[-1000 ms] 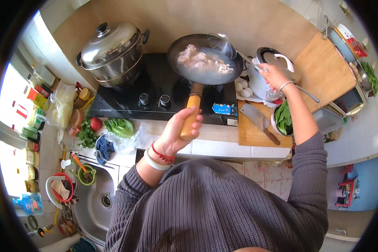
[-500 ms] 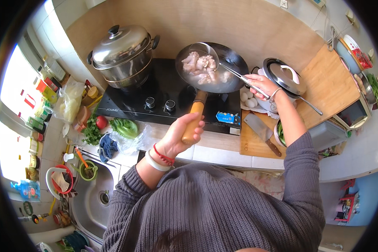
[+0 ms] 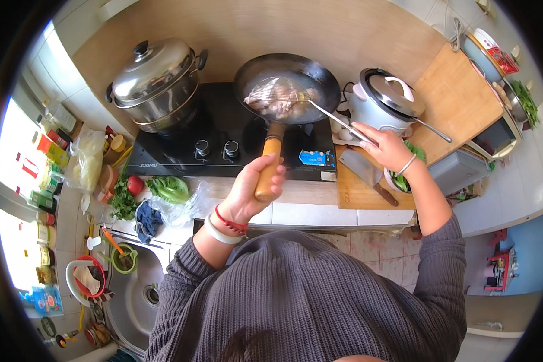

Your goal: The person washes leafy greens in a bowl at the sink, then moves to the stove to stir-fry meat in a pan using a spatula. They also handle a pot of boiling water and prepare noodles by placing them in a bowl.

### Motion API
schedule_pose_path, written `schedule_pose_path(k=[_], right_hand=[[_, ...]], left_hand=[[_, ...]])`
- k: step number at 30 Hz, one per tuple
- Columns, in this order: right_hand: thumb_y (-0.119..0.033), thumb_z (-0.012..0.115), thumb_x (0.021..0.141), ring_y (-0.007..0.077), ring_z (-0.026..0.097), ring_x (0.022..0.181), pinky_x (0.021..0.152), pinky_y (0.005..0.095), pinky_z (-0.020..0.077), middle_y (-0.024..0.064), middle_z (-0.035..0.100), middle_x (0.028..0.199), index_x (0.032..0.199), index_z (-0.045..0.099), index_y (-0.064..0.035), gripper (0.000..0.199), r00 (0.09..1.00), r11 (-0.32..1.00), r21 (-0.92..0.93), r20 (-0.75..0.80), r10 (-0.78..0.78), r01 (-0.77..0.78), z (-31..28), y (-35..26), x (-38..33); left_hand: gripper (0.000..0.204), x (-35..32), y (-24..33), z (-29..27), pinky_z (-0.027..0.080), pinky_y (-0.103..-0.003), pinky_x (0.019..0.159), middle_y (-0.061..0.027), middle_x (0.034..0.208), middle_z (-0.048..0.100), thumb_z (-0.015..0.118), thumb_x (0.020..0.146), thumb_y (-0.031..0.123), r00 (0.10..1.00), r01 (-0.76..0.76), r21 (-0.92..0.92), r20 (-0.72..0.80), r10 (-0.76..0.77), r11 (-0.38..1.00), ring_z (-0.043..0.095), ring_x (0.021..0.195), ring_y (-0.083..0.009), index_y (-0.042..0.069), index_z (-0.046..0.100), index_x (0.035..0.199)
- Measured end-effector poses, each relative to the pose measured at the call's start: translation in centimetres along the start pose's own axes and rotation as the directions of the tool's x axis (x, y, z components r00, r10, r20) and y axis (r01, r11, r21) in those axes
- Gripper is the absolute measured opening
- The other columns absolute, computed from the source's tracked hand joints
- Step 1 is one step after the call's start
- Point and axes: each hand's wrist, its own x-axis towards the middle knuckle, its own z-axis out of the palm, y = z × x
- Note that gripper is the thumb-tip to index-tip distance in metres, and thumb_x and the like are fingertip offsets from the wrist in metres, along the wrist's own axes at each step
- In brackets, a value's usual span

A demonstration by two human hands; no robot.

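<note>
My left hand (image 3: 253,186) is wrapped round the yellow wooden handle (image 3: 269,164) of a dark wok (image 3: 324,78) on the cooktop. Pale pieces of meat, seemingly chicken (image 3: 277,110), lie in the near part of the wok. In my right hand (image 3: 385,148) is the long metal handle of a wire skimmer (image 3: 282,88). Its mesh bowl is inside the wok, tilted over the meat and partly covering it. Whether any meat is still caught in the mesh I cannot tell.
A large lidded steel pot (image 3: 157,90) stands left of the wok. To the right are a rice cooker (image 3: 377,111), eggs and a cleaver (image 3: 361,166) on a cutting board (image 3: 353,196). Lettuce (image 3: 169,188), a tomato (image 3: 135,184) and a sink (image 3: 136,295) are at left.
The skimmer, which held meat pieces, has tipped over, and the meat now lies in the wok beneath it. My right hand has moved down and nearer to me. My left hand keeps its grip.
</note>
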Motion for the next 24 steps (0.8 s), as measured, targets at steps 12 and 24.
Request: schedule_pose_path(k=[12,24], right_hand=[[-0.01,0.054,0.085,0.0253,0.061,0.085,0.076,0.0311,0.046,0.0155,0.062,0.102,0.121,0.051,-0.0049,0.037,0.985,0.985,0.017,-0.04,0.17,-0.17,-4.2,-3.3,-5.4],[-0.009,0.054,0.082,0.0279,0.061,0.077,0.072,0.0336,0.0469,0.0162,0.064,0.087,0.12,0.05,-0.0049,0.039,0.984,0.977,-0.206,0.18,-0.014,0.052,-7.4,-4.3,-1.8]], left_hand=[[0.021,-0.3,0.3,-0.8,0.04,-0.02,0.048,-0.0034,0.079,0.051,0.053,0.088,0.02,0.997,0.031,0.0,0.075,-0.031,1.0,0.047,0.06,-0.0103,0.005,0.045,0.1],[0.02,-0.2,0.1,-0.5,0.041,-0.021,0.048,-0.0041,0.079,0.051,0.053,0.088,0.02,0.996,0.016,0.003,0.088,-0.016,1.0,0.048,0.06,-0.0109,0.005,0.045,0.099]])
